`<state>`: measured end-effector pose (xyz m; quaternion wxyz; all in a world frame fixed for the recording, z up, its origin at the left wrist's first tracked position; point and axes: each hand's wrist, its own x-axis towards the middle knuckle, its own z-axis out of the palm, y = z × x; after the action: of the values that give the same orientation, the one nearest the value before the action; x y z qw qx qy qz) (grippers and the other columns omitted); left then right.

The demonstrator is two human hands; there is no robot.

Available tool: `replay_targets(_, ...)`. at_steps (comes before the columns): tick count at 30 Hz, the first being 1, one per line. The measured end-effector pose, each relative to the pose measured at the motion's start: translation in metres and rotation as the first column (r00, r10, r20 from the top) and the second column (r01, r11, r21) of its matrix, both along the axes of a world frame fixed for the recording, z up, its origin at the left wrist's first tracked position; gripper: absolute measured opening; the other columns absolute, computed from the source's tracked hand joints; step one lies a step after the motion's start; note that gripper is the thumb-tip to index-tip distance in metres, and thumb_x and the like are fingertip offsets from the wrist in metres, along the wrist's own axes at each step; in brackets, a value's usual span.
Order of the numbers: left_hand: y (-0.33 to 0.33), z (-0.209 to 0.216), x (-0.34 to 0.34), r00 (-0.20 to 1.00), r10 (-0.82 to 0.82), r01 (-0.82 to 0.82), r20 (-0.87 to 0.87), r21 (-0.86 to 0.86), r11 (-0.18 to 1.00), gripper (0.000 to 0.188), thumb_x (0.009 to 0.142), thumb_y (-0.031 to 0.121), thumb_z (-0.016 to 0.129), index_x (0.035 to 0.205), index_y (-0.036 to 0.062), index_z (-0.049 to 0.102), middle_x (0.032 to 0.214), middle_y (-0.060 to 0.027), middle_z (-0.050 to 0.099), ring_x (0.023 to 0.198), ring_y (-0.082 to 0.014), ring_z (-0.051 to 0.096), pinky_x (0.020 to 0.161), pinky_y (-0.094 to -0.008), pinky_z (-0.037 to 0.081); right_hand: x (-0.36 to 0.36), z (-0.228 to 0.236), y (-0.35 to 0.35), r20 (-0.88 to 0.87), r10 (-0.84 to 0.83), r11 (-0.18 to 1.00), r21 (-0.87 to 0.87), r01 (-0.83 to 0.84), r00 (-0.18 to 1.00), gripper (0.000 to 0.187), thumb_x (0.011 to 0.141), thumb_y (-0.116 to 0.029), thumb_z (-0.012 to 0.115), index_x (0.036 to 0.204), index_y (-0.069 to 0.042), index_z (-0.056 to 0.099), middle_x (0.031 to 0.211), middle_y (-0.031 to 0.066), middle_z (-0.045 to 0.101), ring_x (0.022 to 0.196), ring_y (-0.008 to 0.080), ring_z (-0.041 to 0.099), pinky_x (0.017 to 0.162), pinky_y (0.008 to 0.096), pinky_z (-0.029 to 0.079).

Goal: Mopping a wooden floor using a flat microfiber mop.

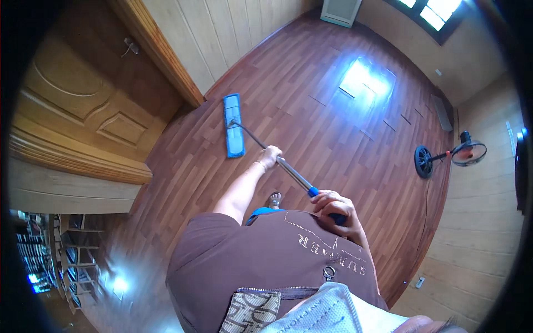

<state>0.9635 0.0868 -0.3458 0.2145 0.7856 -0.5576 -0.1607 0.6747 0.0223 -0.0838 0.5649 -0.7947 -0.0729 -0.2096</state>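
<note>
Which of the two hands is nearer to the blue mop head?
The left hand: it grips the metal pole partway down, while the right hand holds it near its top, farther from the mop head.

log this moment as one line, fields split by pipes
left hand: around mop pole, partway down | right hand: around pole's upper end | mop head: blue, on wood floor near door | fan: near wall
</note>
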Motion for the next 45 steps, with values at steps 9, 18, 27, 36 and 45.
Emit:
replay_targets(9, 0.107, -0.029, 0.035, 0.946, 0.308, -0.273, 0.103, -0.258, 0.927, 0.03, 0.074, 0.028, 0.07, 0.056, 0.0109, 0.052, 0.063, -0.0129, 0.053, 0.067, -0.0319, 0.055, 0.062, -0.0429, 0.043, 0.063, -0.014, -0.012, -0.092, 0.308, 0.935, 0.215, -0.283, 0.947, 0.011, 0.078, -0.009, 0.062, 0.087, -0.005, 0.063, 0.096, 0.0123, 0.065, 0.106, 0.0307, 0.056, 0.101, 0.0461, 0.037)
replay_targets(18, 0.144, 0.019, -0.007, 0.928, 0.369, -0.356, 0.045, -0.178, 0.918, 0.028, 0.076, 0.024, 0.065, 0.057, 0.0087, 0.051, 0.065, -0.0134, 0.058, 0.067, -0.0352, 0.058, 0.06, -0.0471, 0.046, 0.077, 0.029, -0.019, -0.061, 0.352, 0.884, 0.35, -0.31, 0.934, 0.015, 0.079, -0.015, 0.064, 0.084, -0.002, 0.068, 0.085, 0.0115, 0.067, 0.088, 0.0261, 0.064, 0.099, 0.044, 0.039)
replay_targets(27, 0.115, 0.044, -0.013, 0.932, 0.362, -0.348, -0.009, -0.297, 0.889, 0.032, 0.076, 0.021, 0.063, 0.055, 0.0072, 0.044, 0.06, -0.0142, 0.053, 0.062, -0.0358, 0.056, 0.057, -0.047, 0.044, 0.077, 0.058, -0.027, -0.002, 0.409, 0.888, 0.233, -0.397, 0.913, 0.014, 0.082, -0.016, 0.061, 0.081, -0.004, 0.069, 0.079, 0.0099, 0.066, 0.08, 0.0252, 0.064, 0.096, 0.0457, 0.041)
replay_targets(36, 0.034, 0.064, -0.015, 0.967, 0.244, -0.251, -0.071, -0.398, 0.882, 0.03, 0.078, 0.022, 0.065, 0.057, 0.0065, 0.049, 0.062, -0.0149, 0.055, 0.063, -0.036, 0.057, 0.059, -0.0461, 0.044, 0.059, 0.101, -0.054, -0.036, 0.37, 0.927, -0.048, -0.371, 0.928, 0.007, 0.078, -0.012, 0.063, 0.079, -0.005, 0.066, 0.08, 0.01, 0.065, 0.083, 0.0275, 0.064, 0.09, 0.0472, 0.044)
replay_targets(45, -0.088, 0.072, -0.051, 0.989, -0.093, 0.057, -0.117, -0.277, 0.959, 0.026, 0.077, 0.03, 0.063, 0.064, 0.0078, 0.06, 0.071, -0.0132, 0.061, 0.078, -0.033, 0.062, 0.068, -0.045, 0.05, 0.004, 0.133, -0.084, -0.057, 0.142, 0.944, -0.291, -0.153, 0.988, 0.022, 0.071, -0.022, 0.074, 0.082, -0.005, 0.065, 0.078, 0.0088, 0.065, 0.081, 0.027, 0.066, 0.08, 0.0414, 0.05)
